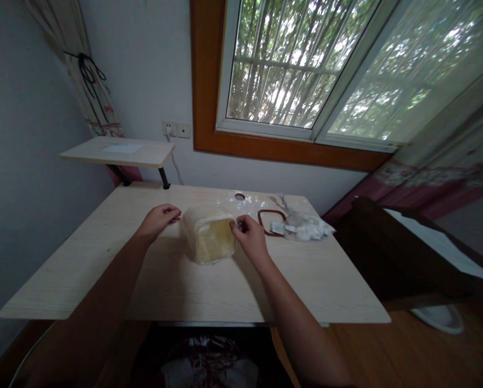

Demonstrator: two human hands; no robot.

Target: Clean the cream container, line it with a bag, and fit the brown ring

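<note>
While our right hand [247,235] rests with its fingers pinched together against the right side of a cloudy plastic box [208,240], we cannot tell whether they grip it or only touch it. Our left hand [158,221], fingers loosely curled, sits just beside the box's left side, and we cannot tell if they meet. The box stands between our hands on a pale wood desk [63,280]. Past our right hand lie a brown rubber ring [259,220] and a crumpled white bag [308,227], with a clear plastic sheet [229,202] behind the box. Farther off are a small shelf [116,152], a wall socket [168,129] and a barred window [274,70]
</note>
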